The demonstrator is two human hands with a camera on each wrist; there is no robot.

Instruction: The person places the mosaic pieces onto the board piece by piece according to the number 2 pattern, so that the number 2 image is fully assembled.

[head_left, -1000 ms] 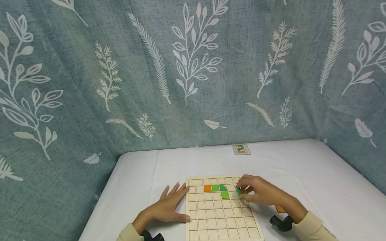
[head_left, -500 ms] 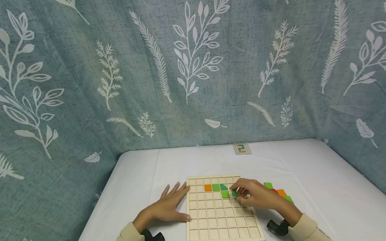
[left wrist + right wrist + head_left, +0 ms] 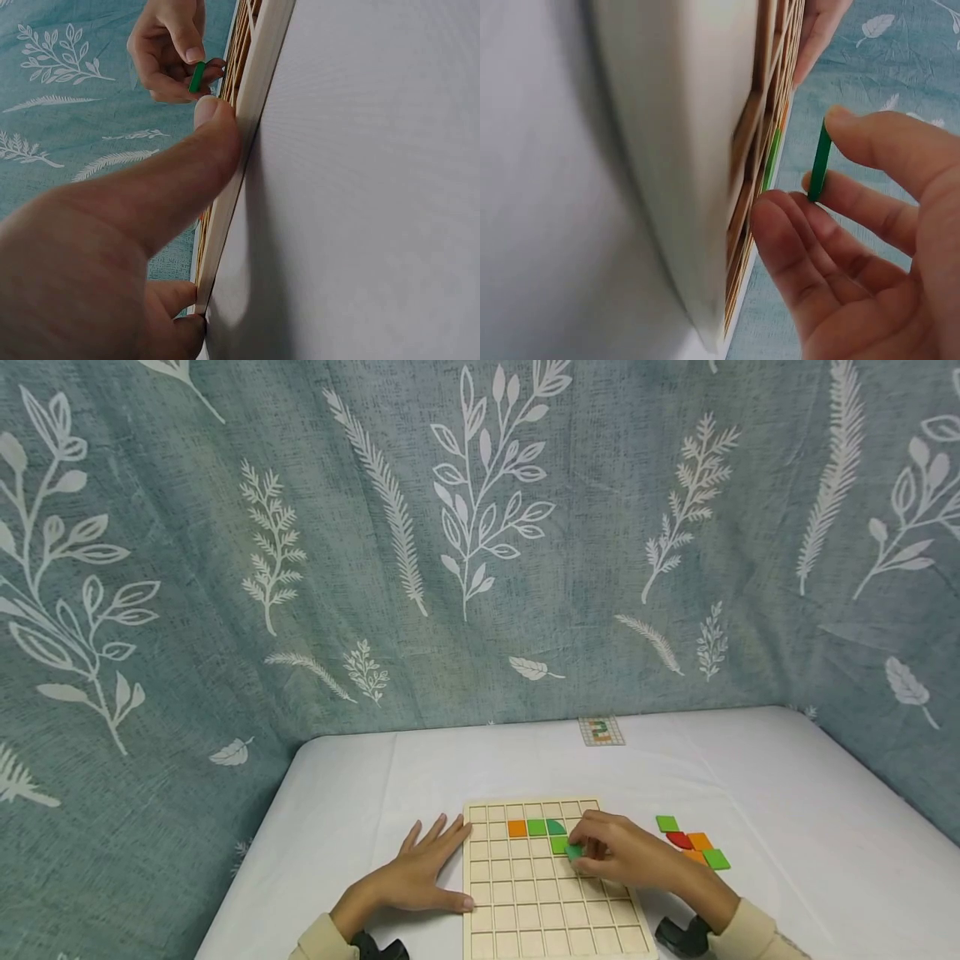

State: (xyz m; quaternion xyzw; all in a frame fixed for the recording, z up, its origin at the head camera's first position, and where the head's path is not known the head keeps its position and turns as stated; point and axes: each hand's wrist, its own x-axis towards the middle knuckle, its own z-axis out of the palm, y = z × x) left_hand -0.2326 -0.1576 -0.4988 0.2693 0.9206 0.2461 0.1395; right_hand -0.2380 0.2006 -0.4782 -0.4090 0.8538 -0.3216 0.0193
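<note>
A wooden grid board [image 3: 517,893] lies on the white table. Along its left edge my left hand [image 3: 416,877] rests with fingers spread, thumb and fingertips touching the rim. My right hand [image 3: 618,852] pinches a dark green tile [image 3: 573,852] over the board's upper right part; in the right wrist view the tile [image 3: 820,161] stands on edge between thumb and fingers. Set in the board's cells are an orange square tile [image 3: 517,828], a green square tile [image 3: 536,827], a dark green quarter-round tile [image 3: 555,827] and, below it, another green square tile [image 3: 558,844].
Right of the board lie several loose tiles: a green square [image 3: 667,823], a red rounded tile [image 3: 679,840], an orange square [image 3: 700,841] and a green square [image 3: 717,859]. A small pattern card [image 3: 601,731] lies at the table's far edge, before a leaf-print curtain [image 3: 480,652].
My right hand has moved left and slightly nearer with the dark green tile, toward the lower green square. The loose tiles have come into view from behind the arm. My left hand stays put.
</note>
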